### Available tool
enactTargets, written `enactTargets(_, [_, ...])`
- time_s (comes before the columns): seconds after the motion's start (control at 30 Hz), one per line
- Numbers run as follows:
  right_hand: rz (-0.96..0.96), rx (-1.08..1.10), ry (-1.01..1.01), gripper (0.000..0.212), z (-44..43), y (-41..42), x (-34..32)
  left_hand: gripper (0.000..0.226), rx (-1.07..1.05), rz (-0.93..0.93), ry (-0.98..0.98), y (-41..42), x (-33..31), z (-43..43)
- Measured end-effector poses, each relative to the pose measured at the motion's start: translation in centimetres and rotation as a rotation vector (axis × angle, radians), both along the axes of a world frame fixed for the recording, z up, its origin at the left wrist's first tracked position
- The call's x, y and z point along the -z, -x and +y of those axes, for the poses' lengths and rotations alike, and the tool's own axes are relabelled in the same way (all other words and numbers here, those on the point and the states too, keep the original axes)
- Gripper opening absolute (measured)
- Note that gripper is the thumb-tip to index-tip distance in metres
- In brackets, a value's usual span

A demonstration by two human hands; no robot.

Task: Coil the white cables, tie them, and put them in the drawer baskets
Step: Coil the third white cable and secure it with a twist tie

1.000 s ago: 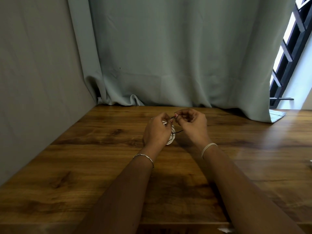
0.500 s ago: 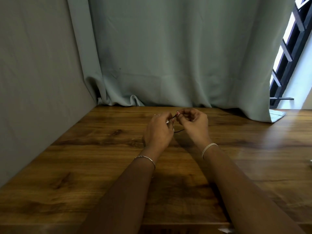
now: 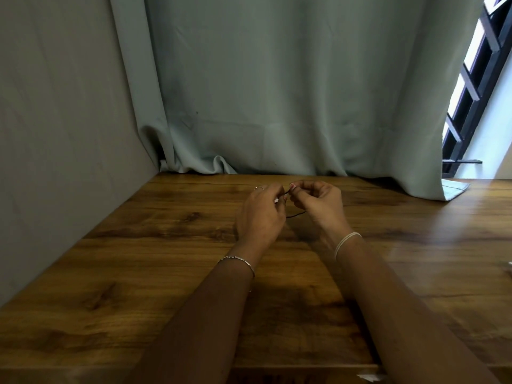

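Both hands hover close together over the far middle of the wooden table. My left hand is closed around the coiled white cable, of which only a small white bit shows at the fingers. My right hand pinches a thin dark tie with thumb and forefinger. The tie runs from the left hand's fingertips to the right and loops down between the hands. No drawer or basket is in view.
A grey-green curtain hangs along the table's far edge and a grey wall lines the left side. A barred window is at the upper right. A small white object peeks in at the right edge.
The white coil, visible below my left hand a second ago, is now hidden inside that hand. Both hands have lifted slightly and the tie is pulled tighter between them.
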State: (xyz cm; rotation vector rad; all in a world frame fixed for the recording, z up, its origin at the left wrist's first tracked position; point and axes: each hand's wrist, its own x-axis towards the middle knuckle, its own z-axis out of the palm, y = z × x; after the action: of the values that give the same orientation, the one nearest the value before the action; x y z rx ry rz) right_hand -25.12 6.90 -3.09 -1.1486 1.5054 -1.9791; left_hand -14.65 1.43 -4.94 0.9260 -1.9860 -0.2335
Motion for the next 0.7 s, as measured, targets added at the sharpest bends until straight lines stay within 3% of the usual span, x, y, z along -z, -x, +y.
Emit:
enactTargets(0.2, [0.014, 0.035, -0.026, 0.005, -0.23, 0.11, 0.09, 0.018, 0.015, 0.043, -0.009, 0.12, 0.12, -0.2])
enactTargets(0.43, [0.014, 0.041, -0.015, 0.003, -0.17, -0.18, 0.16, 0.014, -0.003, 0.084, -0.032, 0.12, -0.06, -0.2])
enactTargets(0.7, [-0.182, -0.072, -0.01, 0.013, -0.25, -0.32, 0.49, 0.011, 0.025, 0.148, 0.008, 0.17, -0.01, -0.47])
